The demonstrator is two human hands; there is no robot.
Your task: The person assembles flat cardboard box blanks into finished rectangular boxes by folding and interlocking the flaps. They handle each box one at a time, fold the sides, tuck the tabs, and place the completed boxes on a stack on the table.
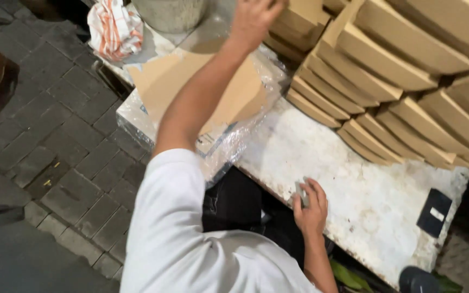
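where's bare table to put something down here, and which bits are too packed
The widest bare patch is the white tabletop between the stacked cardboard boxes, the right hand at the front edge and the small black card. The far side is crowded: boxes fill it, the left hand is on them, and flat cardboard on plastic wrap covers the left end.

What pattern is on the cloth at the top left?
The cloth is white with orange stripes, crumpled; it shows best in the head view.
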